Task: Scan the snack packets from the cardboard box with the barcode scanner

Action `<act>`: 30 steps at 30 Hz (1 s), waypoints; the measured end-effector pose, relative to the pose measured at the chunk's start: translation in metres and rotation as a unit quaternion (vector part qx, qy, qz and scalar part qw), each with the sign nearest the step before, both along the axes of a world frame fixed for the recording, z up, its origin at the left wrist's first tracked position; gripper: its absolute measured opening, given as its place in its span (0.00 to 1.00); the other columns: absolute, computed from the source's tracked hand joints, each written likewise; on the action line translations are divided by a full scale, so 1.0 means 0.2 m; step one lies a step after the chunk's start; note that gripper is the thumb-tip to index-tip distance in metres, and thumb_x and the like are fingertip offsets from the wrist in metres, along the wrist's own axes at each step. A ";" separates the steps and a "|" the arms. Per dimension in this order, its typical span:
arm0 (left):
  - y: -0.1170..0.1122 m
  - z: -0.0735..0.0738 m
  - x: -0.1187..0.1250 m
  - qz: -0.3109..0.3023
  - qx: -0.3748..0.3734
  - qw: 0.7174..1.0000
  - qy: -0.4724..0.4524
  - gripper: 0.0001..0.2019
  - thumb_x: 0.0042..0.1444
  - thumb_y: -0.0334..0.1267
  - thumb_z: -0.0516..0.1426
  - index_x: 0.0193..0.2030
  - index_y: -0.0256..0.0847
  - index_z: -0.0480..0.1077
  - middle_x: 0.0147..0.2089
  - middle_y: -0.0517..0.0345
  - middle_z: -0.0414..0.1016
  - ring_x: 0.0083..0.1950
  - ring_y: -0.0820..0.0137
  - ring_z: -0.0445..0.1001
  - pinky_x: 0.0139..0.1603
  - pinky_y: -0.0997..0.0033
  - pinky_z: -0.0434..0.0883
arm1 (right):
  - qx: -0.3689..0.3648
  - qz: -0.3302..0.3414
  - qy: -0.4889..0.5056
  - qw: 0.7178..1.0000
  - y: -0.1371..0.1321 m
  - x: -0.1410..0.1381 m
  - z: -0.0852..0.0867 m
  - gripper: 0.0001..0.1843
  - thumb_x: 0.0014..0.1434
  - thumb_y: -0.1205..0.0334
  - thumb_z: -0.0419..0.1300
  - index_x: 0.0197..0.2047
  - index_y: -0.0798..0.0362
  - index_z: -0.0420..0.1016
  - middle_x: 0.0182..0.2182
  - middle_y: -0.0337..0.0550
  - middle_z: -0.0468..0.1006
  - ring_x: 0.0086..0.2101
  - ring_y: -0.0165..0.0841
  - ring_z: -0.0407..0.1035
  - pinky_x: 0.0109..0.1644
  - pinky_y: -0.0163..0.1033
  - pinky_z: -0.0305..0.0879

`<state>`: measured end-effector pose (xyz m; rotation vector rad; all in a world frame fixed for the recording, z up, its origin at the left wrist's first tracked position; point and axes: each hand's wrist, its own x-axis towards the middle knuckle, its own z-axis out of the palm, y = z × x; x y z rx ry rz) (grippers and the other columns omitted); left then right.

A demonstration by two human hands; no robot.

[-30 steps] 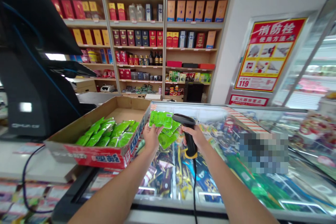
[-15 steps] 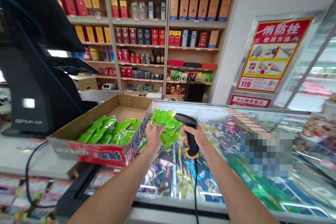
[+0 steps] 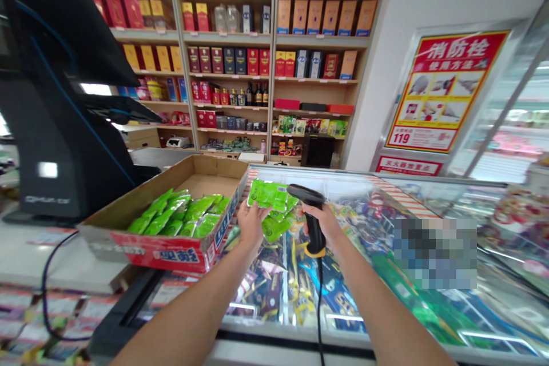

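Note:
My left hand (image 3: 250, 222) pinches a green snack packet (image 3: 268, 194) by its lower edge, above the glass top of a freezer. In my right hand (image 3: 321, 222) is a black barcode scanner (image 3: 315, 234), fingers wrapped round its handle. The scanner's head is close to the right end of the packet, where a small pale label shows. More green packets (image 3: 277, 227) lie on the glass just under and behind the held one. To the left, an open cardboard box (image 3: 160, 254) contains several similar green packets (image 3: 171, 214).
A black checkout monitor (image 3: 64, 97) on its stand rises at the left. The freezer (image 3: 326, 183) full of wrapped goods spans the front and right. The scanner's cable (image 3: 319, 303) hangs toward me. Shelves (image 3: 272, 40) of boxed bottles line the back wall beside a red sign (image 3: 448, 91).
The red glow on the packet's label beside the scanner is gone. Both hands keep nearly the same place and grip; the packet and scanner have shifted very slightly.

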<state>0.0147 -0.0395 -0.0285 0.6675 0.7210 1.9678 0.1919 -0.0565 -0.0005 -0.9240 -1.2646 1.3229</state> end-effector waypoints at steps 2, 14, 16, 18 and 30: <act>-0.01 0.00 0.00 -0.012 -0.016 1.000 0.011 0.14 0.40 0.38 0.62 0.32 0.39 0.64 0.23 0.67 0.70 0.23 0.76 0.71 0.37 0.59 0.78 | 0.004 -0.006 0.030 1.000 0.00 0.02 0.02 0.13 0.47 0.53 0.64 0.28 0.55 0.72 0.17 0.41 0.74 0.12 0.30 0.65 0.14 0.34 0.60; -0.03 -0.06 0.00 -0.020 -0.076 0.904 0.420 0.03 0.44 0.29 0.58 0.28 0.39 0.72 0.19 0.62 0.67 0.18 0.70 0.67 0.24 0.69 0.69 | 0.000 0.010 0.112 0.994 0.00 0.14 0.09 0.13 0.49 0.53 0.62 0.28 0.55 0.72 0.22 0.40 0.75 0.14 0.26 0.64 0.15 0.31 0.60; -0.03 -0.06 -0.01 0.049 -0.031 0.870 0.490 0.06 0.42 0.26 0.59 0.25 0.40 0.71 0.22 0.60 0.69 0.23 0.69 0.68 0.32 0.67 0.70 | 0.006 0.011 0.117 0.993 0.01 0.14 0.09 0.12 0.49 0.53 0.62 0.28 0.55 0.72 0.23 0.40 0.75 0.14 0.26 0.64 0.15 0.31 0.60; -0.03 -0.05 -0.02 0.098 0.002 0.849 0.519 0.09 0.38 0.22 0.60 0.23 0.42 0.71 0.25 0.60 0.69 0.27 0.69 0.68 0.39 0.67 0.70 | 0.008 0.012 0.120 0.993 0.01 0.14 0.09 0.13 0.49 0.53 0.62 0.29 0.55 0.72 0.23 0.40 0.75 0.15 0.26 0.64 0.16 0.31 0.60; -0.03 0.47 -0.42 0.172 -0.120 0.641 0.738 0.03 0.44 0.37 0.61 0.24 0.41 0.73 0.28 0.48 0.77 0.36 0.60 0.75 0.43 0.66 0.69 | -0.010 0.025 0.132 0.991 -0.01 0.13 0.10 0.11 0.50 0.54 0.62 0.29 0.54 0.73 0.24 0.39 0.75 0.15 0.26 0.63 0.16 0.32 0.61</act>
